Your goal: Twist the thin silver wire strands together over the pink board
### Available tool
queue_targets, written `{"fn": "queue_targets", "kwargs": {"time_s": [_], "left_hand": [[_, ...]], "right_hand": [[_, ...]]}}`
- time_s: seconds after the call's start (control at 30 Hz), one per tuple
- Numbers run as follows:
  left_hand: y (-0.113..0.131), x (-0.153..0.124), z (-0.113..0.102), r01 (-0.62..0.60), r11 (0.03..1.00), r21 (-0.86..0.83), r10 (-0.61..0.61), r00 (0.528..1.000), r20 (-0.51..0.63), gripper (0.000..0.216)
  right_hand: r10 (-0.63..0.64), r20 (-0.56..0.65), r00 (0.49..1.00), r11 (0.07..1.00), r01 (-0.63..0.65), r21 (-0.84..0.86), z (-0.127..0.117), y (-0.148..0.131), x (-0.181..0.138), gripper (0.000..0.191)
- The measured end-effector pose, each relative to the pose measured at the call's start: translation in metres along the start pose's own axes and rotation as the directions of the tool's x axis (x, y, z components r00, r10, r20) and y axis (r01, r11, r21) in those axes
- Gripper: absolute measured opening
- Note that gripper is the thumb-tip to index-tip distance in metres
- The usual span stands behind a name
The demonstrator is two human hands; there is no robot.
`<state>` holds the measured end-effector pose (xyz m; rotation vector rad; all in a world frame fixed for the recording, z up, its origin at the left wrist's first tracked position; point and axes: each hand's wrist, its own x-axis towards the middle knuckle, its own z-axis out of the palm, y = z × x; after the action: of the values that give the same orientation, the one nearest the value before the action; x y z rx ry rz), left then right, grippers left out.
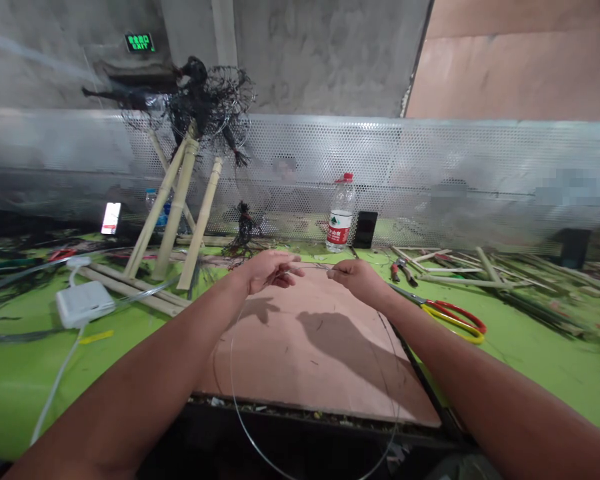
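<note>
A thin, pale wire [251,435] hangs in a big loop below my hands and past the front of a pinkish board [280,360]. Over the far part of the board, my left hand [273,270] has its fingers stretched to the right, with the wire passing loosely between thumb and fingers. Facing it, my right hand [355,275] is closed in a pinch on the wire. A short, thin stretch spans the gap between the hands. Scissors [453,317] with red and yellow handles lie right of the board, beside my right forearm.
Bamboo poles [177,207] topped with a tangle of black wire [205,100] stand at the left. A white charger [85,303] with a cable lies nearby. Behind are a water bottle [339,217] and a dark phone [365,230]. Pliers [403,272] and bamboo strips [480,277] lie at right.
</note>
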<state>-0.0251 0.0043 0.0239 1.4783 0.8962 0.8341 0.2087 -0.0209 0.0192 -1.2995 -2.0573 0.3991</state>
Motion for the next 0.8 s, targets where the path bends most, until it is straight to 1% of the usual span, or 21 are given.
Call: {"fn": "queue_targets", "kwargs": {"time_s": [0.07,0.17,0.37,0.53,0.63,0.7,0.8], "left_hand": [[-0.003,0.003,-0.004,0.060,0.998,0.036,-0.060,0.998,-0.001,0.038],[-0.007,0.006,-0.006,0.076,0.994,0.082,-0.078,0.997,0.020,0.043],[-0.011,0.009,-0.004,0.165,0.985,0.058,-0.165,0.986,-0.001,0.054],[-0.011,0.008,-0.003,0.168,0.985,0.046,-0.171,0.983,0.067,0.048],[-0.010,0.008,-0.003,0.185,0.981,0.056,-0.189,0.980,0.062,0.043],[-0.010,0.007,-0.003,0.163,0.983,0.087,-0.169,0.984,0.060,0.043],[-0.011,0.007,-0.003,0.097,0.982,0.161,-0.108,0.992,0.066,0.045]], "right_hand": [[-0.003,0.001,1.000,1.000,0.003,-0.002,0.000,0.000,0.000,0.035],[-0.006,0.000,1.000,1.000,0.006,0.002,0.001,0.000,0.000,0.036],[0.004,-0.007,1.000,1.000,-0.004,-0.002,0.001,0.000,0.001,0.038],[-0.018,-0.012,1.000,1.000,0.018,0.003,0.001,0.000,0.001,0.040],[-0.028,-0.010,1.000,1.000,0.028,0.003,0.001,0.001,0.001,0.039],[-0.028,-0.011,1.000,1.000,0.028,0.002,0.002,0.001,0.001,0.039],[-0.032,-0.008,0.999,0.999,0.032,-0.001,0.002,0.002,0.001,0.039]]}}
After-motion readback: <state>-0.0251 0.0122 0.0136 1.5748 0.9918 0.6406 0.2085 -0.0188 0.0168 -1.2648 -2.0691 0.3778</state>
